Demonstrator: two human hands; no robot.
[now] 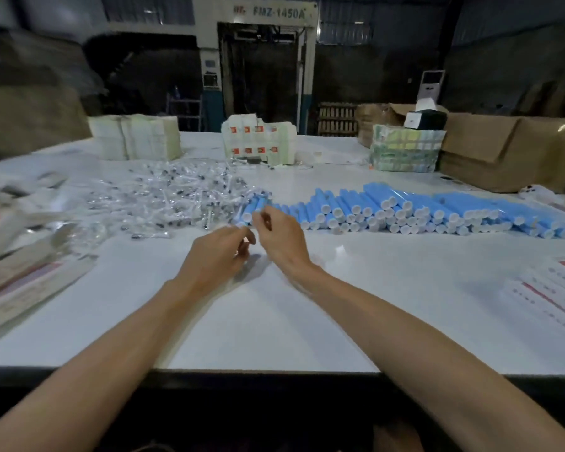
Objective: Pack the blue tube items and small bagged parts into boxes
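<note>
A long heap of blue tubes (405, 210) with white caps lies across the middle and right of the white table (340, 288). A pile of small clear bagged parts (163, 200) spreads on the left, touching the tubes' left end. My left hand (219, 252) hovers just in front of where the two piles meet, its fingertips pinched on what looks like a small clear bag, blurred. My right hand (281, 236) is beside it, its curled fingers at the leftmost blue tubes (250, 212). Whether it grips one is unclear.
Flat printed boxes (23, 278) lie stacked at the left edge, and printed sheets (555, 288) at the right. At the back stand white box stacks (134, 138), red-marked boxes (258, 141), a wrapped bundle (405, 148) and brown cartons (503, 148).
</note>
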